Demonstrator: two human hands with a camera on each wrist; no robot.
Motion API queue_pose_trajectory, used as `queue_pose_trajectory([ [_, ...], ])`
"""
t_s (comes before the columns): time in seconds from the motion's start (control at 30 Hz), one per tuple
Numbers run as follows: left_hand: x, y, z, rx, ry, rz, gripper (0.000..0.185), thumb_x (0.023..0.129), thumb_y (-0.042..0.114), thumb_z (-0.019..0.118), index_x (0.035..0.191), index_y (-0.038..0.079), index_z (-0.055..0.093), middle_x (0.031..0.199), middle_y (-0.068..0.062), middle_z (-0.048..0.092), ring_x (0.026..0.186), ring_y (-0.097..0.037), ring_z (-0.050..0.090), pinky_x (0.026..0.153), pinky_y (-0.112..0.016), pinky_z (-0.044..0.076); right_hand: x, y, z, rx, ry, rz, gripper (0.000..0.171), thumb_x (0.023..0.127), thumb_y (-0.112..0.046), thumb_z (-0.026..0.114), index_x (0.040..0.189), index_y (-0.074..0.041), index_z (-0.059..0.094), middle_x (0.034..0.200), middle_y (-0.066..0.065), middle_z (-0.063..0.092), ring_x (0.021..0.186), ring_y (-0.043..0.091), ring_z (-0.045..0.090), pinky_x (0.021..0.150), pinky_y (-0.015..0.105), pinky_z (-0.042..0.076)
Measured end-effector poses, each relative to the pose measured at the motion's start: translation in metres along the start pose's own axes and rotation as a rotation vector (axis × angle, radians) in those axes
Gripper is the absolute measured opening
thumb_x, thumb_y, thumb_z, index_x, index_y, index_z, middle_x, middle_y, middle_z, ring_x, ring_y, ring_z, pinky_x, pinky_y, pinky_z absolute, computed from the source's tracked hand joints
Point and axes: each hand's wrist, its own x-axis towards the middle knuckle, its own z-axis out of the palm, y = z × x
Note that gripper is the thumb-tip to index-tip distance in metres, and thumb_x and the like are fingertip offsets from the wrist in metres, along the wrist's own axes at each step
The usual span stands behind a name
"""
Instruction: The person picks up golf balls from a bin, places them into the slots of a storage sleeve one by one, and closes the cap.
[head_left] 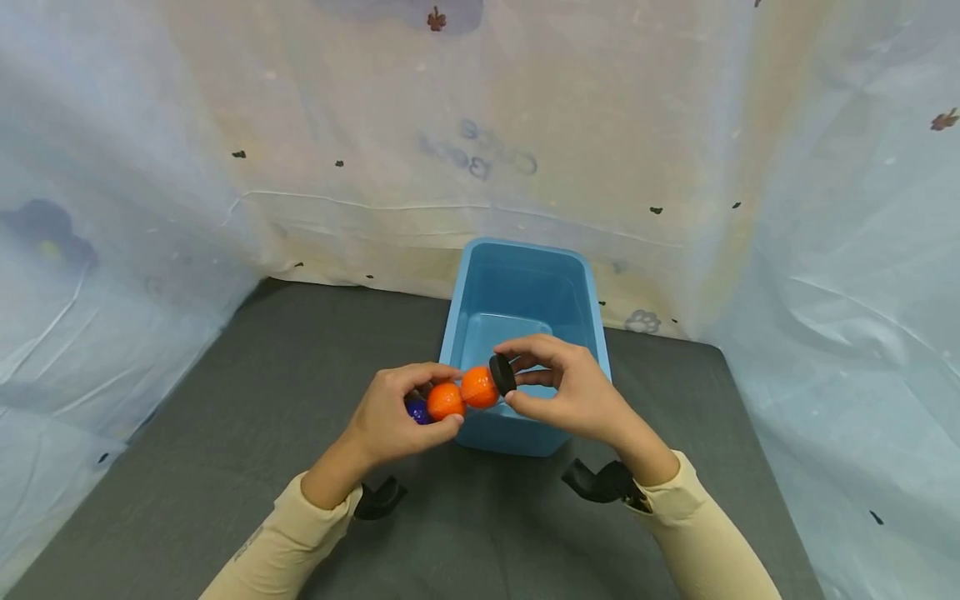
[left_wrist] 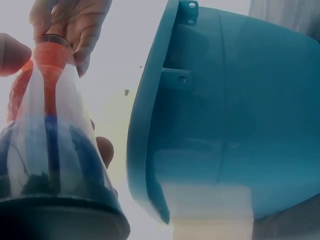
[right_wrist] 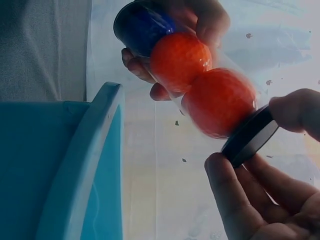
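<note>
A clear tube [left_wrist: 70,102] with two orange balls [right_wrist: 220,102] and a dark blue ball [right_wrist: 145,32] inside is held tilted above the near end of a blue bin. My left hand [head_left: 393,412] grips the tube about its blue end, thumb on the near side and fingers behind. At the other end sits a black round lid [head_left: 502,374], pinched at its rim between the thumb and fingers of my right hand [head_left: 577,387]. The lid touches the tube's end in the right wrist view; whether it is fastened I cannot tell.
The blue bin [head_left: 452,329] stands on a dark grey table [head_left: 315,350], its far end near the back curtain [head_left: 375,125]. Patterned curtains also hang at both sides. Black straps [head_left: 600,482] circle both wrists below cream sleeves.
</note>
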Motion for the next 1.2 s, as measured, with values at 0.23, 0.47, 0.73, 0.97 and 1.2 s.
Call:
queue_pose_trajectory([
  [0.23, 0.001, 0.003, -0.003, 0.052, -0.009, 0.014, 0.036, 0.072, 0.018, 0.078, 0.106, 0.011, 0.07, 0.095, -0.001, 0.073, 0.067, -0.005, 0.06, 0.063, -0.024, 0.055, -0.002, 0.001, 0.002, -0.002, 0.014, 0.017, 0.043, 0.081, -0.002, 0.071, 0.123, -0.007, 0.062, 0.119, 0.009, 0.064, 0.098, 0.018, 0.067, 0.084, 0.029, 0.056],
  [0.47, 0.001, 0.004, -0.006, 0.1, -0.025, 0.05, 0.037, 0.07, 0.02, 0.077, 0.105, 0.01, 0.071, 0.095, -0.002, 0.073, 0.068, -0.003, 0.059, 0.063, -0.023, 0.054, -0.004, 0.002, 0.005, -0.023, 0.015, 0.004, 0.044, 0.079, -0.001, 0.073, 0.121, -0.005, 0.065, 0.111, 0.009, 0.067, 0.095, 0.017, 0.069, 0.079, 0.027, 0.057],
  [0.73, 0.001, 0.006, -0.011, 0.147, -0.066, 0.055, 0.038, 0.067, 0.021, 0.077, 0.104, 0.011, 0.073, 0.089, 0.0, 0.073, 0.066, -0.002, 0.057, 0.06, -0.021, 0.052, -0.005, 0.005, 0.007, 0.014, -0.024, -0.016, 0.044, 0.077, 0.004, 0.073, 0.12, 0.002, 0.065, 0.108, 0.011, 0.066, 0.094, 0.019, 0.068, 0.077, 0.027, 0.057],
  [0.97, 0.002, 0.014, -0.017, 0.139, -0.121, 0.023, 0.036, 0.067, 0.022, 0.076, 0.102, 0.013, 0.073, 0.086, 0.002, 0.072, 0.065, -0.001, 0.057, 0.058, -0.021, 0.05, -0.007, 0.003, 0.007, 0.06, -0.058, -0.03, 0.043, 0.076, 0.005, 0.073, 0.118, 0.004, 0.065, 0.105, 0.013, 0.064, 0.094, 0.019, 0.067, 0.075, 0.03, 0.058],
  [1.2, 0.004, 0.016, -0.021, 0.107, -0.155, 0.001, 0.035, 0.066, 0.02, 0.077, 0.101, 0.012, 0.074, 0.087, 0.002, 0.073, 0.063, 0.0, 0.058, 0.057, -0.021, 0.052, -0.009, 0.008, 0.01, 0.05, -0.05, -0.149, 0.043, 0.074, 0.009, 0.072, 0.116, 0.008, 0.065, 0.103, 0.015, 0.064, 0.093, 0.02, 0.068, 0.074, 0.029, 0.058],
])
